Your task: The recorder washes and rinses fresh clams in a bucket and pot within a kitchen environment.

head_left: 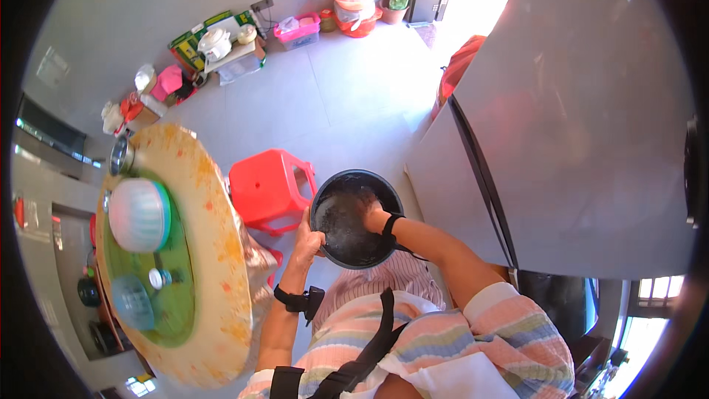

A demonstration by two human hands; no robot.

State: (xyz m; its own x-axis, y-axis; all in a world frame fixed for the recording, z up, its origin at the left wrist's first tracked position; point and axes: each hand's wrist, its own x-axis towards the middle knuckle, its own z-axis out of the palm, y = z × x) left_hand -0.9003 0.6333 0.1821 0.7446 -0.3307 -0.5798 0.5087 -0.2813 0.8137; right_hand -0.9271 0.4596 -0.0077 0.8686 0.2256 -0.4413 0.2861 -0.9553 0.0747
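Observation:
A round dark pot (320,211) is held in front of my body, above my lap. My left hand (309,239) grips its rim at the near left, with the thumb over the edge. Inside the pot is cloudy grey liquid (342,221) with light specks. My right hand (372,213) reaches down into this liquid. Its fingers are blurred and partly hidden, so whether they close on anything is unclear. Black straps circle both wrists.
Just beyond my left hand stands a red plastic stool (260,185). To the left is a round table (221,288) with a domed food cover (138,215) on its green centre. A large grey cabinet-like appliance (576,138) rises on the right. Stacked basins (354,0) line the far wall.

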